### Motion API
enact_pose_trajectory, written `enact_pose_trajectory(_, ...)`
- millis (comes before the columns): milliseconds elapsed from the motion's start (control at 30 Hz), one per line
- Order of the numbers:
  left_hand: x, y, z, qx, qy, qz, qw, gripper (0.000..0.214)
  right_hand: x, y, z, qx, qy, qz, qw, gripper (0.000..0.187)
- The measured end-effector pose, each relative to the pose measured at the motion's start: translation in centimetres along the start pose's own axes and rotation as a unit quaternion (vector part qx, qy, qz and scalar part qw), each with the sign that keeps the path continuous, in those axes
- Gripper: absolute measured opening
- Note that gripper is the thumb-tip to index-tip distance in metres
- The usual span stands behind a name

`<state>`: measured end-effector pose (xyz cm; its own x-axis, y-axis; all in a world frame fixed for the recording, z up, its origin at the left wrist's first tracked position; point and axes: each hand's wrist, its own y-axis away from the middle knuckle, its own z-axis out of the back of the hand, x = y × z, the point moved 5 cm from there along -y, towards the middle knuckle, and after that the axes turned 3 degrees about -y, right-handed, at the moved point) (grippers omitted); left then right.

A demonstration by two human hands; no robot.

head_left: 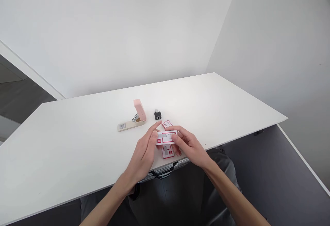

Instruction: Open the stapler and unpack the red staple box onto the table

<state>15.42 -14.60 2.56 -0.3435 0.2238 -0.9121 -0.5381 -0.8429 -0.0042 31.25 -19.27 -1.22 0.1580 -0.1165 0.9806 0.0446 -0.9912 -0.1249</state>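
Between my two hands is a small white staple box (167, 137) with red lines and a grey picture on its face. My left hand (144, 150) pinches its left end, thumb on top. My right hand (189, 143) grips the right end, with the thumb on the printed face and fingers behind. Beneath it, near the table's front edge, lies a second staple box (168, 152), partly hidden by the held one. Just beyond my fingers sits a third staple box (167, 124), also partly covered.
A pink and cream stapler (139, 116) stands on the white table (77, 133) to the left, its top raised. Beside it lies a small black staple remover (157, 115). White walls (129, 40) rise behind the table.
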Motion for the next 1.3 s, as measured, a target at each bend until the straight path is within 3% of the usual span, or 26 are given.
enact_pose_trajectory(100, 0.0, 0.1, -0.8, -0.021, 0.048, -0.014, 0.999, 0.059, 0.1, 0.1, -0.3, 0.0, 0.017, 0.004, 1.0, 0.047)
enact_pose_trajectory(267, -0.1, 0.1, -2.1, 0.018, 0.105, -0.035, 0.994, 0.063, 0.1, 0.1, -0.2, 0.002, 0.004, 0.006, 1.0, 0.048)
enact_pose_trajectory(433, 0.0, -0.1, -1.1, -0.026, 0.1, -0.07, 0.992, 0.058, 0.1, 0.0, -0.3, -0.004, -0.012, 0.009, 1.0, 0.046)
enact_pose_trajectory(567, 0.5, -0.1, 0.5, -0.091, -0.068, -0.117, 0.987, 0.043, 0.3, -0.1, 1.5, -0.099, 0.028, 0.021, 0.994, 0.05)
enact_pose_trajectory(700, 0.8, 0.1, -0.4, 0.013, -0.23, -0.186, 0.955, 0.052, 0.9, -0.4, 4.9, -0.227, 0.158, 0.014, 0.961, 0.05)
enact_pose_trajectory(800, 1.0, 0.3, -1.1, 0.044, -0.283, -0.22, 0.932, 0.063, 1.0, -1.1, 6.6, -0.268, 0.253, -0.008, 0.93, 0.045)
enact_pose_trajectory(900, 1.5, 0.3, -0.8, 0.017, -0.313, -0.213, 0.926, 0.056, 0.6, -2.2, 6.9, -0.249, 0.328, -0.029, 0.911, 0.038)
enact_pose_trajectory(1033, 2.5, 0.2, 0.9, -0.044, -0.343, -0.195, 0.918, 0.058, 0.0, -2.9, 5.7, -0.191, 0.4, -0.018, 0.896, 0.032)
enact_pose_trajectory(1200, 3.0, 0.2, 1.3, -0.051, -0.364, -0.193, 0.91, 0.082, -0.3, -2.7, 1.8, -0.076, 0.37, 0.033, 0.925, 0.034)
enact_pose_trajectory(1300, 2.8, 0.2, 1.0, -0.057, -0.384, -0.2, 0.9, 0.078, -0.2, -2.4, -0.2, -0.021, 0.333, 0.05, 0.942, 0.036)
